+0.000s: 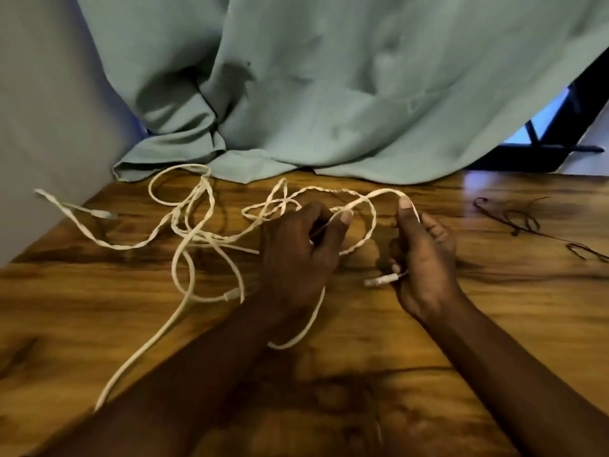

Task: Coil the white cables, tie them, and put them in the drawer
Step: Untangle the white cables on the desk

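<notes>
Coiling step, barely begun — your right hand pinches white cables plus plug; left hand grips strand mid-frame. Tangle sprawls centre-left on table — untangle next, probably.

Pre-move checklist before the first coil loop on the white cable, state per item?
1. Cable end secured: ok. The right hand holds the white cable, with the plug sticking out of its grip.
2. Second grip set: ok. The left hand pinches the same run, apart from the right.
3. Slack free of tangles: not ok. The loose cable loops cross each other on the wooden table.
4. Tie at hand: cannot tell. Dark strings lie to the right, purpose unclear.
5. Drawer open: cannot tell, none in view.
</notes>
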